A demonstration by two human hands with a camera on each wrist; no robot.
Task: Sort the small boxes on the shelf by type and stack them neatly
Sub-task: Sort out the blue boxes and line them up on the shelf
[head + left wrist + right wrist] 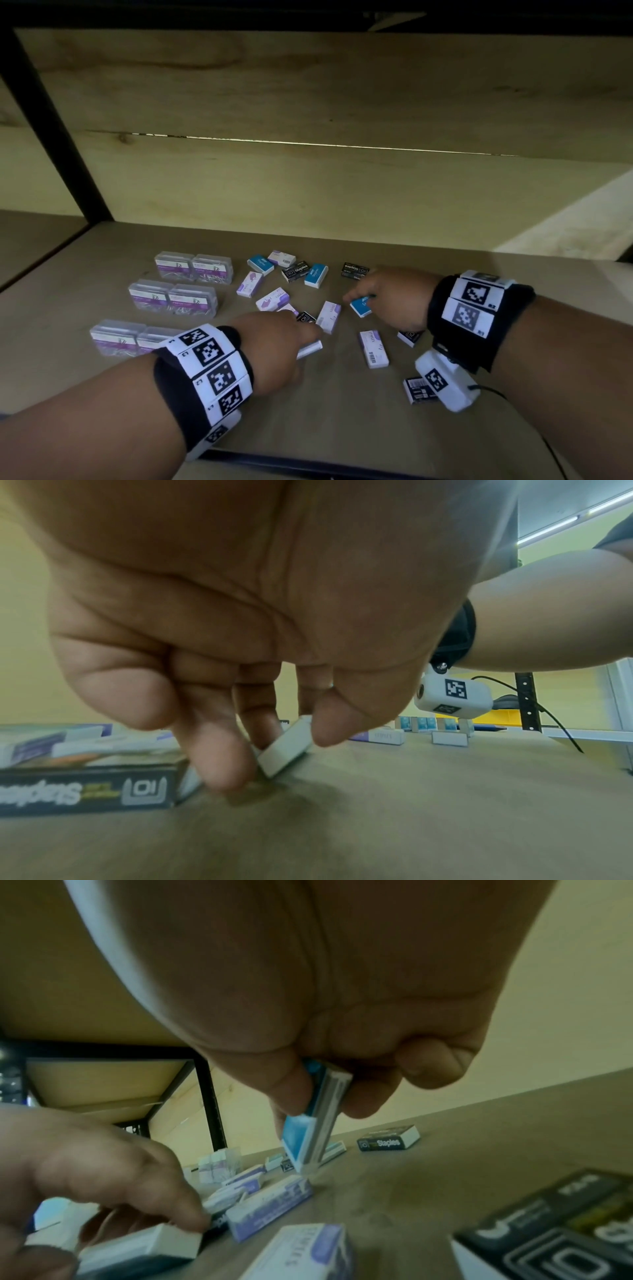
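1. My right hand (387,294) is at about two o'clock of the scatter. Thumb and fingers pinch a blue staple box (310,1131); the right wrist view shows it tilted steeply, its lower corner at or just above the shelf (342,428).
2. My left hand (274,346) reaches in from seven o'clock. In the left wrist view its thumb and fingers (219,750) pinch a white box (287,748), which is tipped up on one edge against the wood.
3. Just beside that hand, at its nine o'clock in the left wrist view, lies a black staple box (89,791), flat on the shelf.
4. A purple-and-white box (329,317) lies between my two hands, at the centre of the scatter.
5. Another purple-and-white box (374,349) lies flat at five o'clock of centre, apart from both hands.
6. At twelve o'clock, loose and unsorted, are two more blue boxes (317,275), a black box (296,273) between them, and a second black box (355,270) off to one o'clock.
7. At nine to ten o'clock, clear plastic cases (173,296) sit in three pairs, each pair side by side and touching.
8. A dark-printed box (419,390) lies at four o'clock, near my right wrist camera (447,383).
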